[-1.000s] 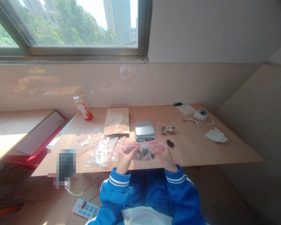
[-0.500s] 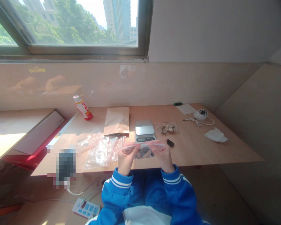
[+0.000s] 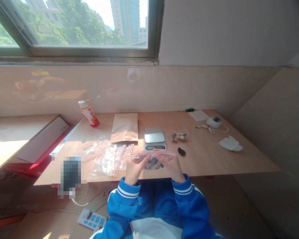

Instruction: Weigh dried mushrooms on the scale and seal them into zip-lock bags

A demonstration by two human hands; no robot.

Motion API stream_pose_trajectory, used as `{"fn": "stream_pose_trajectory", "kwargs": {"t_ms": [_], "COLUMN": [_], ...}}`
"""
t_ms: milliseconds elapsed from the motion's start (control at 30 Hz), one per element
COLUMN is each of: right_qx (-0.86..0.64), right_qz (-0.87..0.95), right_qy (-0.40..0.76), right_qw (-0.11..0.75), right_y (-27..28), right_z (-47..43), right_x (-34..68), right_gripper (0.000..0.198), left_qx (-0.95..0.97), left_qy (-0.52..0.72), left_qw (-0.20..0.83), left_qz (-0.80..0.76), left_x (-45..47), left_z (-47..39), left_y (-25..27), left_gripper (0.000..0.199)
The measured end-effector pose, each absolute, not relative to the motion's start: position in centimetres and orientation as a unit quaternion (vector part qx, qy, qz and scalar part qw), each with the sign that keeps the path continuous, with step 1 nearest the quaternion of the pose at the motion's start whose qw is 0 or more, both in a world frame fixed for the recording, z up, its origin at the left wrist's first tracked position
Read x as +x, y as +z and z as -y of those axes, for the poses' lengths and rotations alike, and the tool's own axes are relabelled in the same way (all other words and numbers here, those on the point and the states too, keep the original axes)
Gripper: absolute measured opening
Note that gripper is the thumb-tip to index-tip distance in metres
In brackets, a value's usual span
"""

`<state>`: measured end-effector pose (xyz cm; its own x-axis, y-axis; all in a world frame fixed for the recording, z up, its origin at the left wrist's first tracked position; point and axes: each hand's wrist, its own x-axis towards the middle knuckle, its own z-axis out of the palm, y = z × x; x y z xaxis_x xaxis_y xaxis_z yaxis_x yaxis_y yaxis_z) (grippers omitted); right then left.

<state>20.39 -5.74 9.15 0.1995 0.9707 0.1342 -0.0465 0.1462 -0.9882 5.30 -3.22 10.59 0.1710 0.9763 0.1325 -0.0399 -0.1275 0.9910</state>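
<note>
Between my two hands is a clear zip bag [image 3: 153, 163] with a pink strip along its top and dark and tan pieces inside, perhaps dried mushrooms. My left hand [image 3: 137, 166] pinches the left part of the strip, thumb pointing inward. On the other side my right hand [image 3: 169, 165] pinches the same strip close to the middle. Just beyond the bag stands a digital kitchen scale [image 3: 154, 136], its silver plate bare. A second zip bag [image 3: 180, 136] of similar pieces lies right of the scale, and one dark loose piece [image 3: 181, 151] rests nearer me.
Empty zip bags [image 3: 106, 162] lie left of my hands, with a brown paper pouch [image 3: 124, 127] behind. A red-and-white bottle [image 3: 89, 114] stands back left. Rightward are a white camera [image 3: 214, 121] with its cable and a crumpled tissue [image 3: 230, 144]. A power strip [image 3: 91, 219] sits below the table.
Both hands have slid inward along the strip, the right one most clearly, so the thumbs are nearly together at the middle. The bag stays in front of the scale.
</note>
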Motion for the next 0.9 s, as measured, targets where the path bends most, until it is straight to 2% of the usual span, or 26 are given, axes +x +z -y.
{"fn": "stream_pose_trajectory", "kwargs": {"t_ms": [200,500,700,900], "right_qx": [-0.534,-0.514,-0.477,-0.526], "right_qz": [0.456,0.473,0.502,0.463], "right_qy": [0.346,0.393,0.397,0.372], "right_qw": [0.622,0.599,0.603,0.609], "right_y": [9.5,9.6,10.0,10.1], "right_z": [5.9,5.5,5.7,6.2], "right_x": [19.5,19.6,19.4,18.6], "right_gripper": [0.019,0.019,0.016,0.017], "left_qx": [0.538,0.527,0.531,0.513], "left_qy": [0.522,0.505,0.518,0.519], "left_qw": [0.487,0.521,0.509,0.512], "left_qz": [-0.448,-0.442,-0.436,-0.452], "left_x": [5.9,5.7,5.6,6.3], "left_z": [3.8,3.4,3.6,4.0], "left_y": [10.7,9.9,10.1,10.0], "left_gripper": [0.021,0.024,0.023,0.023]}}
